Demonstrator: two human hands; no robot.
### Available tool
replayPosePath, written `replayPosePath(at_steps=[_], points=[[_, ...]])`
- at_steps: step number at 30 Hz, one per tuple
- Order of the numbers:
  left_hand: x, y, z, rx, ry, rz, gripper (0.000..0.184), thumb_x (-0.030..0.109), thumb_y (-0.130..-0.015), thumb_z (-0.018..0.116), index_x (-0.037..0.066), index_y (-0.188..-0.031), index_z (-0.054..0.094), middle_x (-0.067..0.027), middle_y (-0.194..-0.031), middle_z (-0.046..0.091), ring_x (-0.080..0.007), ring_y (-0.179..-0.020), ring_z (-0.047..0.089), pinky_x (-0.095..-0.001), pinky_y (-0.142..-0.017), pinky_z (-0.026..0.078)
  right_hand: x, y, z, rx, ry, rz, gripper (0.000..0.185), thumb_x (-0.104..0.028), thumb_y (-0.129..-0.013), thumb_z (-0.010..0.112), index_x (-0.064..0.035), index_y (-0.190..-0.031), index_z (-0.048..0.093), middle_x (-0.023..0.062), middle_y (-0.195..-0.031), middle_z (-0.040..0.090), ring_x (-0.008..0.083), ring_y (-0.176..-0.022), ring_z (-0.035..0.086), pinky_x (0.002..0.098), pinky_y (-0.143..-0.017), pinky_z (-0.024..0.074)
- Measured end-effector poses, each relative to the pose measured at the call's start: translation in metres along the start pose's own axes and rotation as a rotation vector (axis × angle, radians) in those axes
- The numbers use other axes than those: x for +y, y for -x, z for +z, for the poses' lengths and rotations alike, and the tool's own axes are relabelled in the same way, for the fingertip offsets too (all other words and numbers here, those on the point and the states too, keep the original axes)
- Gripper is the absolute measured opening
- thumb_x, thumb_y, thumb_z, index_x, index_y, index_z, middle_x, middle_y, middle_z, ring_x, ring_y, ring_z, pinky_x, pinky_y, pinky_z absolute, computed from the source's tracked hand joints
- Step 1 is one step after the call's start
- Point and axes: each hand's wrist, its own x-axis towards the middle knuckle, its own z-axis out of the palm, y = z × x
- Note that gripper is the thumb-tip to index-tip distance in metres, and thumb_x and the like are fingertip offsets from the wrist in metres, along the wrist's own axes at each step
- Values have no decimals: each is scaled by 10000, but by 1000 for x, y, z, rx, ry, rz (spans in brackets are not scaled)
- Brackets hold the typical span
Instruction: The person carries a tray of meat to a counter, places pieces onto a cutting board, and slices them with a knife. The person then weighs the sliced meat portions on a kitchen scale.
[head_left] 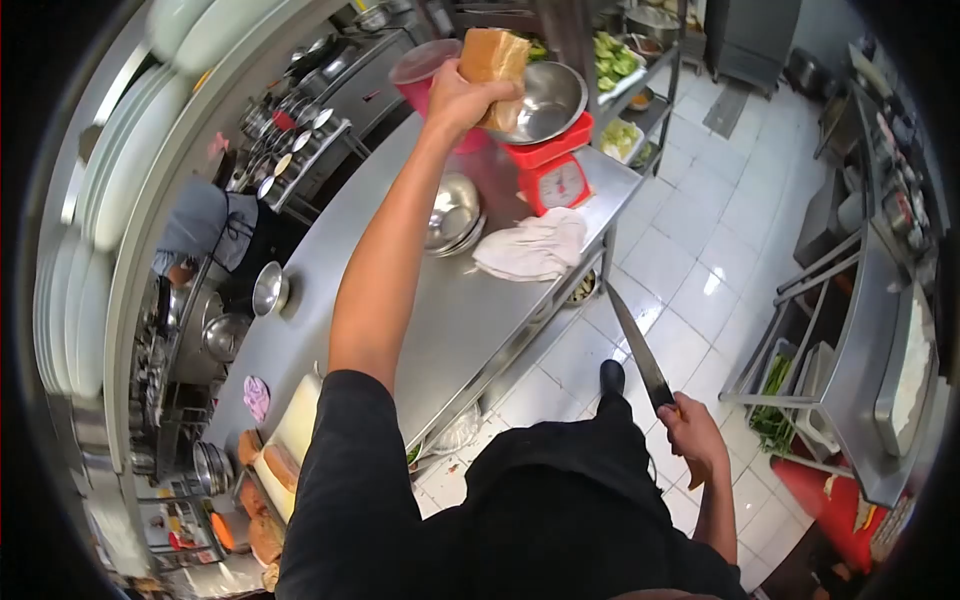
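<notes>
Dark clothing cropped, hands holding knife and half-covered block, perhaps bread

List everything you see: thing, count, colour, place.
Table: one, silver, centre
Scale: one, red, table's far end
Bowl: one, silver, on scale
Tub: one, pink, left of bowl
White cloth: one, white, near scale
Bowl stack: one, silver, beside white cloth
Small bowl: one, silver, table's left edge
Crumpled cloth: one, lilac, left
Board: one, cream, lower left
Bread pieces: several, brown, by board
Plates: many, white, left edge
Vegetables: uncounted, green, top
Background clutter: uncounted, mixed, left
Co-worker: one, grey clothing, left
Block: one, tan, in left hand
Knife: one, brown-handled, in right hand
Left hand: one, bare, top centre
Right hand: one, bare, lower right
</notes>
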Motion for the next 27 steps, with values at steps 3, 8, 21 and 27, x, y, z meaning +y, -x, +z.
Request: replayPosePath(at_steps=[3,8,21,27], points=[[27,64,-67,-125,325,-58,771,180,-551,884,-38,-1191,514,-137,-1073,640,-188,-942,645,-340,-825,528,-6,18,37,19,-79,-5,196,-178,-924,536,13,-883,517,36,-587,488,124,-456,479,302,-424,422],[8,213,-186,-329,673,-30,701,43,-617,825,26,-1235,496,-58,-1083,633,-150,-980,622,-300,-889,483,-24,25,93,-60,-94,-114,151,-172,-938,507,-26,-905,489,12,-574,460,107,-454,466,285,-405,409],[-86,520,-311,-14,-591,-545,700,217,-527,805,-20,-1140,564,-170,-987,667,-263,-915,645,-336,-840,502,-88,27,206,-408,385,-476,148,-174,-955,466,-28,-970,463,85,-582,524,174,-463,520,336,-455,430],[-125,572,-332,141,-626,-793,753,384,-512,787,-19,-1116,588,-205,-993,670,-326,-920,655,-375,-815,518,-96,49,243,-521,476,-560,138,-168,-933,464,-35,-968,475,79,-573,511,183,-466,520,337,-463,427]])
